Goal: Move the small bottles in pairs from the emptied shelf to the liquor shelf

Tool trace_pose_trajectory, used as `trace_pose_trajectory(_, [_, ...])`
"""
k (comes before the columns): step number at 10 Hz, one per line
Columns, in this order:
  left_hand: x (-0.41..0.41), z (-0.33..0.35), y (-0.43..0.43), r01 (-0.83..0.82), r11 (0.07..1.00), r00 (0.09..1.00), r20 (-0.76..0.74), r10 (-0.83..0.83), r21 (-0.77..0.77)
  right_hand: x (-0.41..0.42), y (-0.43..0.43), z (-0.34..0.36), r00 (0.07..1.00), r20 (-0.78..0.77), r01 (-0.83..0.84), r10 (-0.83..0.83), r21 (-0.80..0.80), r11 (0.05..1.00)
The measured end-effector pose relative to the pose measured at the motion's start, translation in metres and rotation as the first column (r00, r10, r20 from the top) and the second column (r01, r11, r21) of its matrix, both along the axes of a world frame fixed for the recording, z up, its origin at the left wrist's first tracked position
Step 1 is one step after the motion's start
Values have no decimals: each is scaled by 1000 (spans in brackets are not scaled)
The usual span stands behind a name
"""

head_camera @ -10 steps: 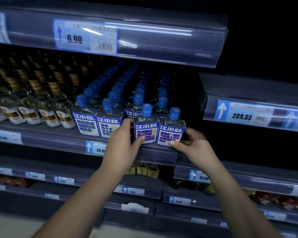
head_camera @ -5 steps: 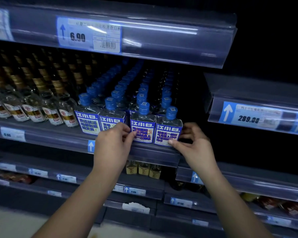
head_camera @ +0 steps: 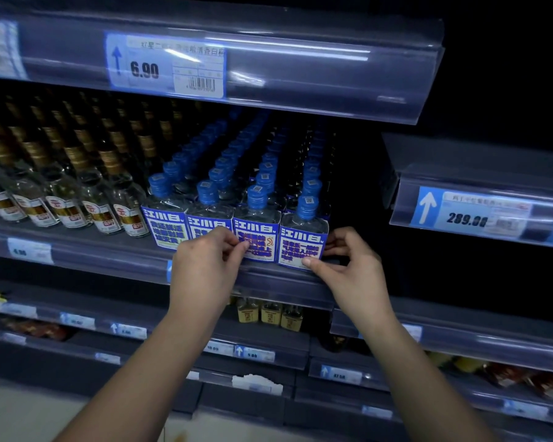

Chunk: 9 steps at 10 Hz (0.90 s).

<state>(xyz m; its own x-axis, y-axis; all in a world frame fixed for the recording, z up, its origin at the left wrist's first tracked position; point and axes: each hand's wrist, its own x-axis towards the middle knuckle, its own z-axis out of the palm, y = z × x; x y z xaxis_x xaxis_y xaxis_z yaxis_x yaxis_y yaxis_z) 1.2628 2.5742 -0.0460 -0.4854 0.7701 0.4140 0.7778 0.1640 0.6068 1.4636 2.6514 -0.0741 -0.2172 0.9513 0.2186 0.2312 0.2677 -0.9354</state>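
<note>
- Head view, far left: round clear bottles with gold caps stand in rows on the liquor shelf, under a 6.90 price tag.
- Beside them run four rows of small flat clear bottles with blue ribbed caps and blue-and-white labels; the small print is too blurred to read.
- Left hand is in front of the second row, hiding the lower label there. Its fingers are curled, and its thumb and forefinger pinch the lower left edge of the third front bottle.
- Third front bottle stands upright at the shelf's front lip, touching its neighbours.
- Fourth front bottle, at the row's right end, appears to tilt slightly and sits at the very edge.
- Right hand grips it, thumb on the label's lower front corner and fingers curled round its right side.
- Far right, a 289.00 tag hangs on another shelf.
</note>
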Motion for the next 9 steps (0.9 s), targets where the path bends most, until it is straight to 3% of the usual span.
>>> trace_pose_trajectory(6, [-10, 2, -10, 163, 983, 982, -79, -170, -87, -9, -8, -8, 993, 53, 99, -104, 86, 991])
trace_pose_trajectory(8, [-38, 3, -38, 281, 948, 947, -115, -299, -147, -11, -39, -6, 951, 265, 127, -163, 148, 981])
trace_pose_trajectory(9, [-69, 8, -63, 272, 927, 931, -175, -322, -258, -21, -61, 5, 882, 399, 176, -250, 212, 961])
